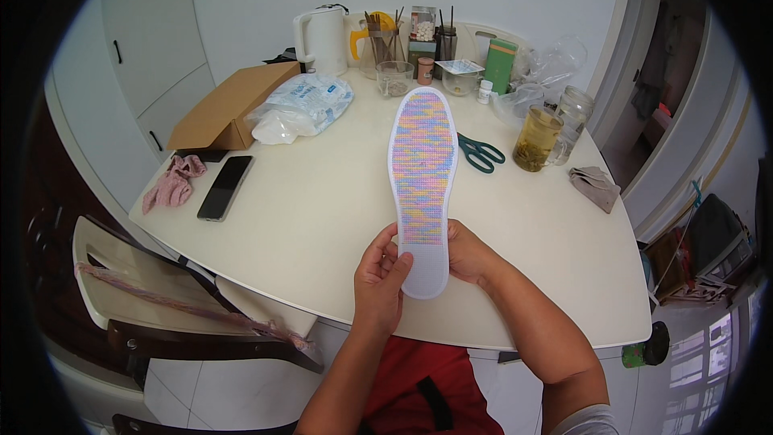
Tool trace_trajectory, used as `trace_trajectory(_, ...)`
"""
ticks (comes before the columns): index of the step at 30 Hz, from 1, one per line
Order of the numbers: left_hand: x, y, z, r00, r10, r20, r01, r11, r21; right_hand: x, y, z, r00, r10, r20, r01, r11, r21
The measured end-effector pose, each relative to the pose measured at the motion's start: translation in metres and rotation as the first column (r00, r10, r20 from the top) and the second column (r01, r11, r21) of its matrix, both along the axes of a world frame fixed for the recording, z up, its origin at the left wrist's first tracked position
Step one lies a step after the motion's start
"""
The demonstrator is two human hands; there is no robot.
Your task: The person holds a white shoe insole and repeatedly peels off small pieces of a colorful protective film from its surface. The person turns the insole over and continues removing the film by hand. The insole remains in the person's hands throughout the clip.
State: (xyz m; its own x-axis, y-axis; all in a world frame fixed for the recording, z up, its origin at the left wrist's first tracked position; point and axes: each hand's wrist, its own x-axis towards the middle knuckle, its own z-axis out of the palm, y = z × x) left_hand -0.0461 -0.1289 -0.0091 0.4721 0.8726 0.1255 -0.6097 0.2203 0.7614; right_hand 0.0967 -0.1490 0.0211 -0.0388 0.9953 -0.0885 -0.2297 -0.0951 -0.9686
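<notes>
A white-edged insole [424, 175] stands upright in front of me above the white table [302, 205]. Pastel pink, blue and yellow stitching covers most of it; the heel end is plain white mesh. My left hand [383, 278] grips its lower left side, thumb on the front face. On the lower right edge is my right hand [468, 252], its fingers mostly hidden behind the insole, so whether it holds a needle cannot be told. Green-handled scissors [481, 152] lie just right of the insole, their blades partly hidden behind it.
Left are a smartphone [225, 188], a pink cloth [175, 184], a cardboard box [235, 106] and a plastic package [305, 106]. A white kettle [322, 41] stands behind. Right are a glass mug of tea [537, 139], a jar [574, 121] and a folded cloth [595, 187].
</notes>
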Motion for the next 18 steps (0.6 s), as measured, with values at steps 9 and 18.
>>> trace_trajectory(9,-0.0009,0.0005,-0.0013,1.000,0.000,-0.014,0.000,1.000,0.000,0.0015,0.0014,-0.0037,1.000,-0.002,-0.003,0.002,1.000,0.004)
trace_trajectory(18,-0.0011,-0.0009,0.0023,1.000,-0.004,-0.009,0.004,1.000,-0.004,0.0012,0.0017,-0.0036,1.000,0.004,-0.014,-0.004,1.000,0.011)
